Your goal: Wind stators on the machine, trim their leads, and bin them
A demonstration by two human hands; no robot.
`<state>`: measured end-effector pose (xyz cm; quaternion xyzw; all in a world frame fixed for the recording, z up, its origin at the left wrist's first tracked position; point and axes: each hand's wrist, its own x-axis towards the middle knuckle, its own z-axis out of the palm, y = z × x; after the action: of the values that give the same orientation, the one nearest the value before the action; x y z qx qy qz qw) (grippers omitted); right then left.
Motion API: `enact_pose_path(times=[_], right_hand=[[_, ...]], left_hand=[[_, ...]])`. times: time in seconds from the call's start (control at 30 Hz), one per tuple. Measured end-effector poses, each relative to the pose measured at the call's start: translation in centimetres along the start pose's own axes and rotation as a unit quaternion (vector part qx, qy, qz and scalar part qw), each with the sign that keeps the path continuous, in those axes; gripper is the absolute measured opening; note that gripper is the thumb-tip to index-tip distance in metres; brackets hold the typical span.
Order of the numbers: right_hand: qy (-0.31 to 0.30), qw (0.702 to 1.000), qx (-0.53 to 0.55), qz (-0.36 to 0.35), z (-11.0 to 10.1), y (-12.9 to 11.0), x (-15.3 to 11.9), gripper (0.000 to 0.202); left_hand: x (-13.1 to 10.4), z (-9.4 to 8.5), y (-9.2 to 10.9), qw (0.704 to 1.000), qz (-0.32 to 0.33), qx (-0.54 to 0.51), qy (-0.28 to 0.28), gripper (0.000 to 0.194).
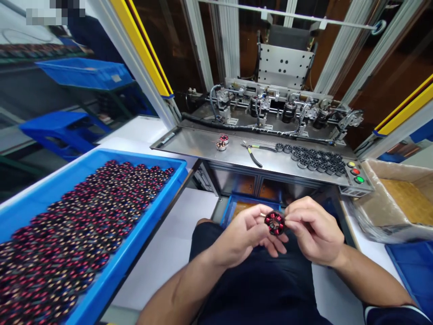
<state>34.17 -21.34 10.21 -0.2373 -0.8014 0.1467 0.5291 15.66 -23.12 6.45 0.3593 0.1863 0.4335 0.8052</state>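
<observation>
A round motor stator (274, 223) with red windings and a black core is held above my lap, its face turned up toward me. My left hand (248, 232) grips it from the left, thumb on the near side and the other fingers behind and below. At its right edge, my right hand (309, 228) is closed in a pinch of thumb and forefinger. Whether a wire end or the stator's rim is between those fingertips is too small to tell.
A blue tray (154, 203) full of wound stators stands at left. On the metal ledge (192, 144) lie two stators (222, 143), cutting pliers (253, 152) and many black cores (316, 158). Push buttons (355, 172) and a cardboard box (382, 198) are at right, a winding machine (287, 108) behind.
</observation>
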Motion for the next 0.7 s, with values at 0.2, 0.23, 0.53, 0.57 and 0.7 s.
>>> enact_pose_path(times=[0.2,0.23,0.53,0.57,0.7], right_hand=[[-0.076,0.996,0.019,-0.044,-2.1,0.5,0.1,0.020],[-0.081,0.996,0.019,-0.036,-2.4,0.6,0.1,0.025],[-0.108,0.993,0.036,-0.015,-2.9,0.5,1.2,0.021],[-0.114,0.993,0.031,-0.022,-2.8,0.3,1.4,0.014],[-0.118,0.993,0.012,-0.015,-2.5,-0.7,1.7,0.009]], left_hand=[[0.4,0.4,-0.2,0.998,0.047,0.009,0.044,0.034],[0.4,0.5,-0.2,0.997,0.055,0.011,0.045,0.033],[0.0,0.7,-0.2,0.996,0.069,0.024,0.047,0.030],[0.0,0.6,-0.2,0.996,0.071,0.025,0.048,0.029],[-0.3,0.4,-0.3,0.994,0.095,0.016,0.045,0.025]])
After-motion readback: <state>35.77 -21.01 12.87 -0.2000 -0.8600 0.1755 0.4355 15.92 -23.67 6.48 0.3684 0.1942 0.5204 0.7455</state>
